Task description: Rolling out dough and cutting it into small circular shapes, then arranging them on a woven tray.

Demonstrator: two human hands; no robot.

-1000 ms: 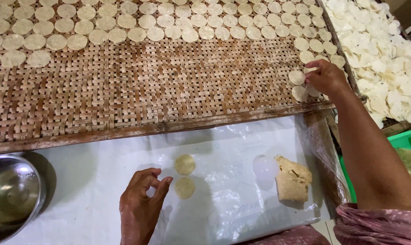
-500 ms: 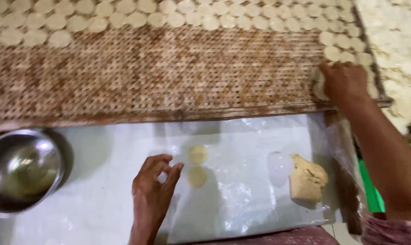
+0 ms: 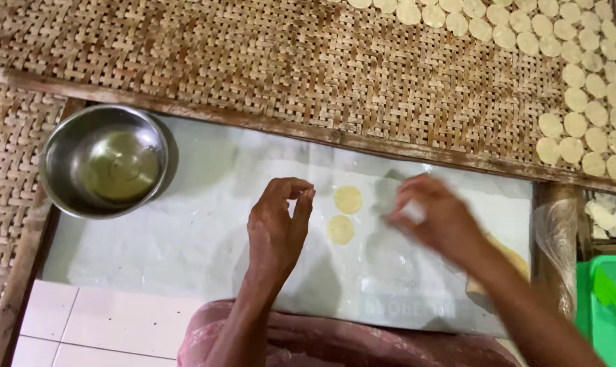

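Fingers (image 3: 301,200) beside dough discs (image 3: 347,200), steel bowl (image 3: 104,160) left

table: white table (image 3: 185,231) is carrying a clear plastic sheet (image 3: 417,272)
left of left grip (image 3: 281,224): steel bowl (image 3: 104,160) is sitting well apart
between the grips: two dough discs (image 3: 344,214) are lying flat, just beside the left grip
under right grip (image 3: 430,217): dough lump (image 3: 508,261) is partly showing, blurred

dough discs (image 3: 348,200) pale yellow | mat (image 3: 287,61) brown basket-weave | bowl (image 3: 104,161) silver | bin (image 3: 607,306) green
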